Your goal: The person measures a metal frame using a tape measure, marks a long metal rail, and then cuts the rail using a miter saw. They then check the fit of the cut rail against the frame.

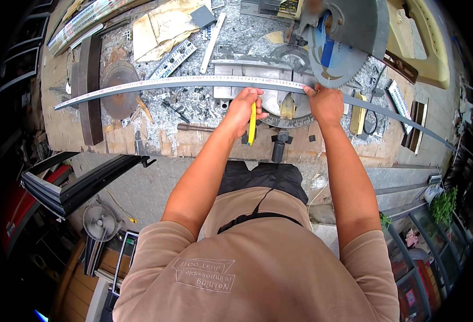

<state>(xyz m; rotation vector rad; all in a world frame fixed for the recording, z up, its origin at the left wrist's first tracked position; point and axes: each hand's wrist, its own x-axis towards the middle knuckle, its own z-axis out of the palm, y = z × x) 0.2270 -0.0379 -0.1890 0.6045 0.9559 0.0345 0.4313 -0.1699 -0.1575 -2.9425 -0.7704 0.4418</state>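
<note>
A long grey metal strip (403, 119) lies crosswise over the workbench and the saw bed. Along its left part runs a white measuring tape (183, 82) with printed marks, ending near my right hand. My left hand (243, 111) is closed at the near edge of the strip, with a narrow yellow stick-like thing (252, 126) hanging from its fingers; I cannot tell its exact kind. At the tape's right end, my right hand (325, 103) pinches the strip between thumb and fingers. Beyond this hand stands the toothed blade (330, 61) of a mitre saw, close to the fingers.
The saw's grey guard (357, 24) and cream handle (427, 48) rise at the far right. A brown metal bar (90, 88) and a rusty disc (119, 88) lie at left. Metal shavings cover the workbench (193, 110). Below left are a dark frame (70, 188) and a fan (100, 221).
</note>
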